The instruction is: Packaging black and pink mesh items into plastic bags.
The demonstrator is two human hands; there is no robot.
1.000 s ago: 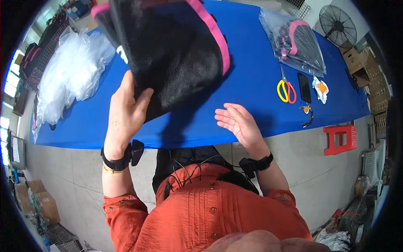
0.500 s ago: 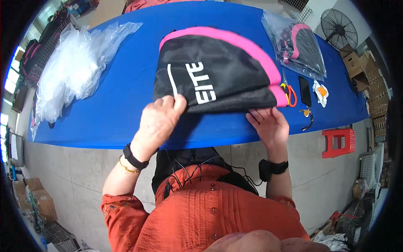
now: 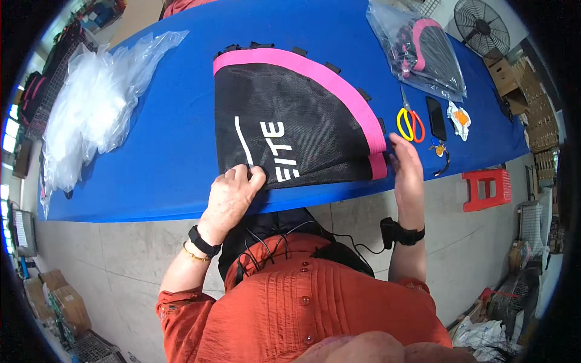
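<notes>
The left hand [image 3: 232, 192] is held palm down at the near edge of the table [image 3: 133, 175], its curled fingers clamped on the black mesh piece [image 3: 315, 121] laid there. The right hand [image 3: 408, 169] is held open, fingers forward, beside the piece's right corner.

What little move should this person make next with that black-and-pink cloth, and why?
Perhaps smooth the near corner of the pink trim with the right hand: the black cloth looks creased there, that hand is open beside it, and the left hand holds the near edge.
</notes>
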